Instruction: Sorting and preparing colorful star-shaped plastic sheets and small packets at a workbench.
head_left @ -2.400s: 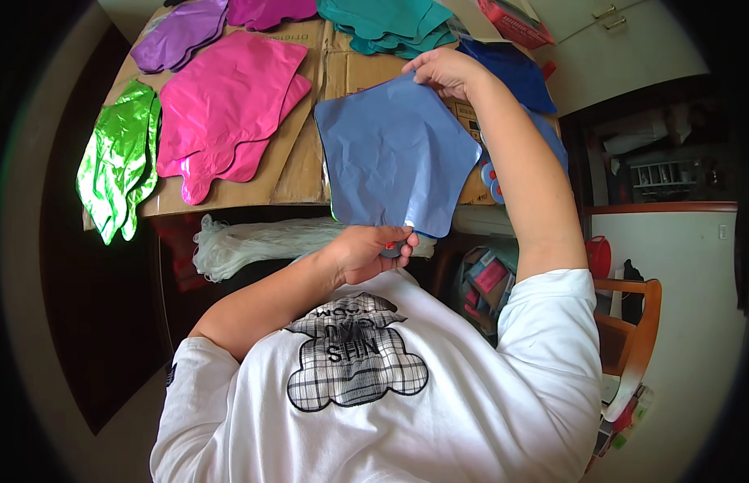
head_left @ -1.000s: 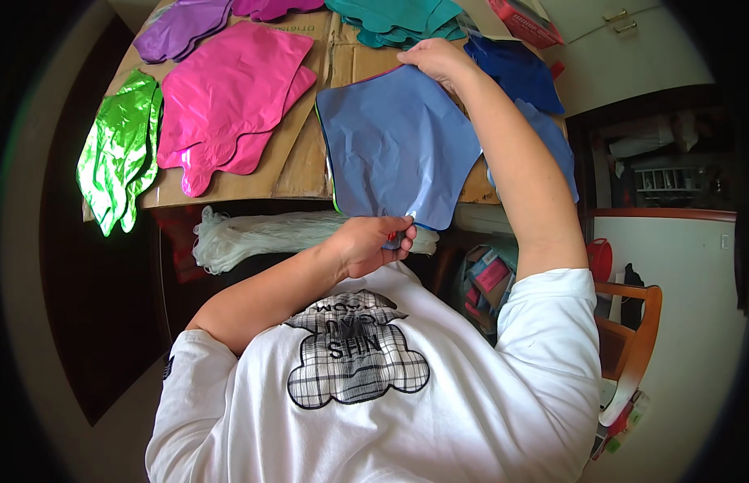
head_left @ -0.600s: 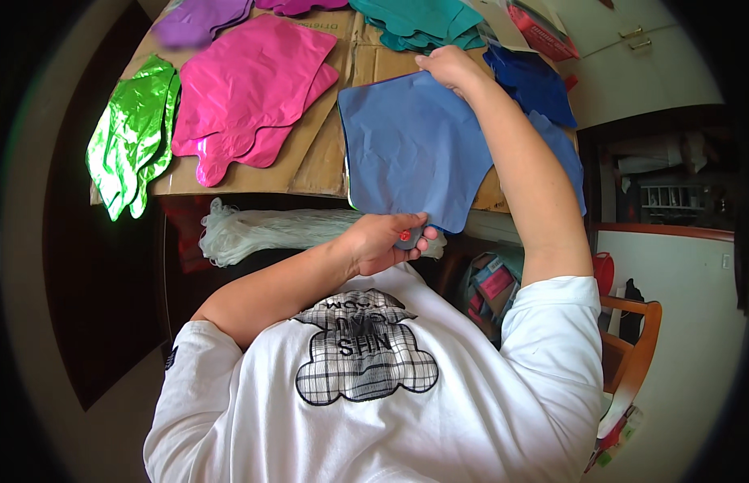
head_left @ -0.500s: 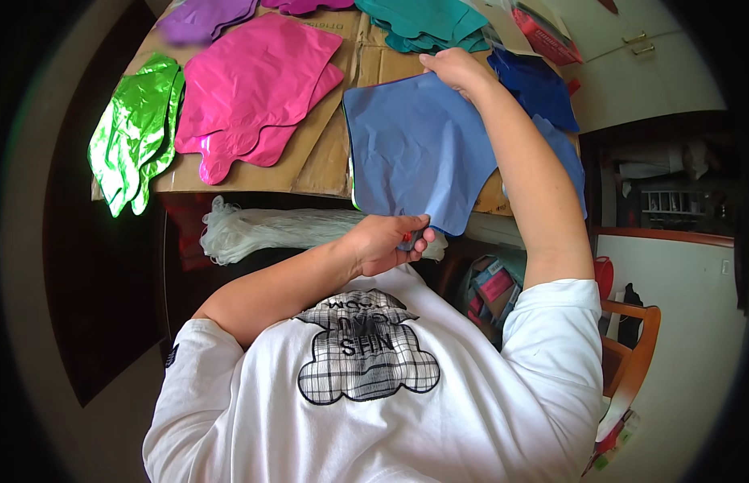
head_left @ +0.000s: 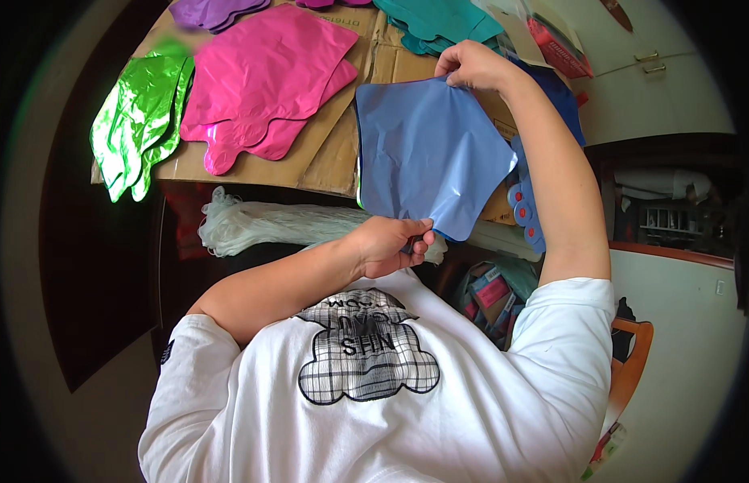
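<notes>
A flat blue foil balloon (head_left: 427, 157), uninflated, is stretched between my two hands over the near edge of the cardboard. My left hand (head_left: 395, 244) is closed on its lower corner, thumb on top and fingers curled beneath. At its far edge, my right hand (head_left: 477, 66) pinches the rim between thumb and fingers. Under my right forearm, partly hidden, lie dark blue foil pieces (head_left: 563, 101) and a blue piece with red dots (head_left: 526, 208). Pink foil balloons (head_left: 270, 64) are stacked to the left, beside shiny green ones (head_left: 141, 121).
Brown cardboard (head_left: 310, 165) covers the table. Teal foil pieces (head_left: 439, 24) and purple ones (head_left: 214, 11) lie along its far side. A bundle of whitish strands (head_left: 270, 225) hangs below the near edge. A red box (head_left: 558, 47) stands far right; a wooden chair (head_left: 636, 354) is nearer.
The blue balloon is pulled wider, its right corner now spread outward. My right hand has shifted slightly right, its fingers more bent over the rim. My left hand keeps its pinch.
</notes>
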`<state>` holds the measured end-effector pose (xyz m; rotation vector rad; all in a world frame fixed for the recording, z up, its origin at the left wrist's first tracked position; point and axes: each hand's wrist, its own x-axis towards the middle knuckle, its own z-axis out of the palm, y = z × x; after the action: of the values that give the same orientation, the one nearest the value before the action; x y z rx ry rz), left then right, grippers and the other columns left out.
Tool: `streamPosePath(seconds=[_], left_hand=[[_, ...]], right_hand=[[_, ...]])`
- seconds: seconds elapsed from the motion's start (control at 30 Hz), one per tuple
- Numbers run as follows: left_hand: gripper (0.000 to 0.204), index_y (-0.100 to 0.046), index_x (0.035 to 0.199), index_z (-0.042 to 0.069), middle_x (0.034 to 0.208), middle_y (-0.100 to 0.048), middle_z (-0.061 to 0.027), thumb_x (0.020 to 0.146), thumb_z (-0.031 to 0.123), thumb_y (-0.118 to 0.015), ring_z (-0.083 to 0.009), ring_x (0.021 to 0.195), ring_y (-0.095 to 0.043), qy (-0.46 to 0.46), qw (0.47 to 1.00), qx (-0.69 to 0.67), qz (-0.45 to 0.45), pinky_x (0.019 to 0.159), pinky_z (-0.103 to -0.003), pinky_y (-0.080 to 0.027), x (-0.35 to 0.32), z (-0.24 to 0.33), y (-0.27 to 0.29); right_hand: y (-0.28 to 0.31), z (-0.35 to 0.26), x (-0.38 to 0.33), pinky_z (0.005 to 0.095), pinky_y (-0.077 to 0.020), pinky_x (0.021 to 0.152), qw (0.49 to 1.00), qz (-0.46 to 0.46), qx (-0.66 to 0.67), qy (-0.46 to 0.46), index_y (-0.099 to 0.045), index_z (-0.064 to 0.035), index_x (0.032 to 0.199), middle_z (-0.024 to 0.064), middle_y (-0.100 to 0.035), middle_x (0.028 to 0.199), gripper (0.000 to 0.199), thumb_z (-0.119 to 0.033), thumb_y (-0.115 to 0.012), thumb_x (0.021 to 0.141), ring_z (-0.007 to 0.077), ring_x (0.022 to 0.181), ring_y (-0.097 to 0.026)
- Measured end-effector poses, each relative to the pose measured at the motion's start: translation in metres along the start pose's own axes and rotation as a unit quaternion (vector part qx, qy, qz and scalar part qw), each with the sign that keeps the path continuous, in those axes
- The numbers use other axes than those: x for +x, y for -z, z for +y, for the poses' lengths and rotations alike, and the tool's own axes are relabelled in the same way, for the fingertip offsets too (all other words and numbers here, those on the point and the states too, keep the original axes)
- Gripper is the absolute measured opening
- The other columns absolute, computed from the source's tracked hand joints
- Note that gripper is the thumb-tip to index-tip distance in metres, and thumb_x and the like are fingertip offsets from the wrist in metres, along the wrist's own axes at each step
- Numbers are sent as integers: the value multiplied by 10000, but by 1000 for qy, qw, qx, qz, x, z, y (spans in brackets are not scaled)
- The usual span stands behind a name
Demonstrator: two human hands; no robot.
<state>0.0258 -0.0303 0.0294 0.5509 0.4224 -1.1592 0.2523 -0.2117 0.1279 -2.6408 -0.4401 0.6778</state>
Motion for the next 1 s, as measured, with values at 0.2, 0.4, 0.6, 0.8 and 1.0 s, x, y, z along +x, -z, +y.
streamPosePath(seconds=[0.2,0.4,0.6,0.8,1.0], left_hand=[[145,-536,921,52,798,-534,-2,1001,173,-526,-95,667,-414,-4,1000,-14,-9,682,-253,-416,0,-1,2],[135,-520,915,48,788,-526,-2,1005,148,-507,-95,647,-402,0,998,-50,-31,674,-255,-410,6,4,4],[92,-524,945,40,794,-542,-15,994,117,-511,-98,648,-432,20,995,-81,-56,652,-254,-431,1,-5,-2],[109,-520,905,54,775,-541,-10,989,123,-523,-97,635,-415,-13,998,-57,-37,652,-265,-416,-4,-8,-12],[86,-533,899,62,750,-557,-15,965,109,-561,-99,624,-452,-37,999,-9,24,631,-269,-427,-18,-14,-32]], right_hand=[[0,16,5,291,-498,609,999,17,26,34,-685,0,877,49,-669,796,167,31,-630,722,134,713,-613],[-14,15,4,347,-508,716,992,113,-52,32,-668,-44,1014,69,-650,949,284,-30,-678,731,212,843,-620],[-35,-46,-43,412,-422,986,899,230,-255,273,-608,-100,1153,94,-571,1153,465,-75,-724,703,303,1133,-521],[-76,-117,-82,407,-385,1018,862,-46,-261,433,-667,-70,1039,118,-599,1132,376,-10,-667,667,298,1150,-514],[-95,-149,-78,389,-377,980,816,-200,-403,362,-716,-71,903,102,-620,1046,261,-141,-696,652,271,1002,-536]])
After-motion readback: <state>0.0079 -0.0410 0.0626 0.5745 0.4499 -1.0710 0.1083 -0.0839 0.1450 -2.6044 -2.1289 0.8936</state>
